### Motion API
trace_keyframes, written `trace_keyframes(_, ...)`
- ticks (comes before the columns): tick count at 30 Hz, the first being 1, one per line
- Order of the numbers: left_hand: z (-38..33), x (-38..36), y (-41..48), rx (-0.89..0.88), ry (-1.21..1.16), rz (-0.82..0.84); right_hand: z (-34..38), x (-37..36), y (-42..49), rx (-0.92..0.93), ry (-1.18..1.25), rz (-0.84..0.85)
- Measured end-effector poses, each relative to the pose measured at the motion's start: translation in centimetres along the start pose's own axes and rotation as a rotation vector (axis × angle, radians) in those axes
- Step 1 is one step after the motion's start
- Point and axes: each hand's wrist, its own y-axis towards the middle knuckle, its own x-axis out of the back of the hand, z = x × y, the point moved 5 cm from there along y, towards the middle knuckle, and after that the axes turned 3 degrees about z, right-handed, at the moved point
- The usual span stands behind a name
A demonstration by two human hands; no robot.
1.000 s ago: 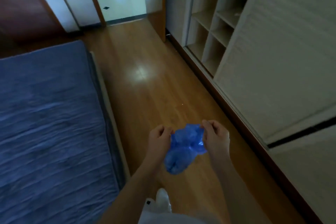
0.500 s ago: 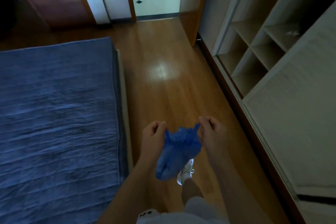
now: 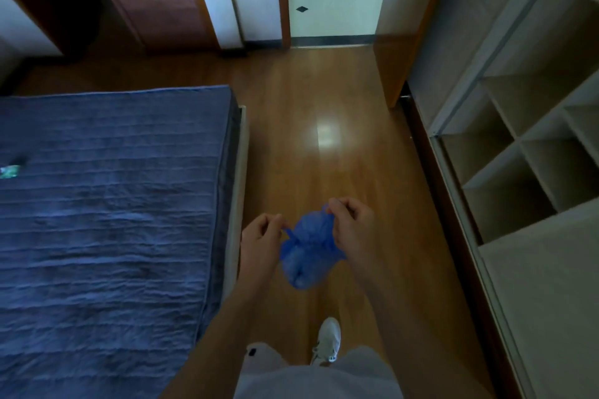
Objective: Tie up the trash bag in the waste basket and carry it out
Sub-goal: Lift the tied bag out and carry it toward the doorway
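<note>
Overhead, blue trash bag [image 3: 306, 253] mid-aisle, floor [image 3: 324, 100] open

No text, label, brand, number or sign can be read anywhere in the view. A small dark patch is seen on the light shorts [image 3: 256, 352], but nothing on it can be made out.

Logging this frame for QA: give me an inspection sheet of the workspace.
Surface: wood floor, bare, with a glare patch.
Job's things: blue bag held in the air by both hands; no basket in view.
Clutter: small greenish item on the bed.
Grippers: left hand and right hand each pinch a bag end, fingers closed.
Cables: nothing seen.
Surroundings: bed on the left, open shelves on the right, doorway to a tiled floor ahead.
</note>
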Motion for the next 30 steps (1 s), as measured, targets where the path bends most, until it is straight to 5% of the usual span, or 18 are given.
trace_keyframes(16,-5.0,-0.7,16.6,0.018,0.009,-0.112,2.6,-3.9,17.8,-0.008,0.001,0.069)
trace_keyframes(30,-12.4,2.2,40.3,-0.062,-0.045,-0.025,11.0,-15.3,37.9,0.016,-0.084,0.011)
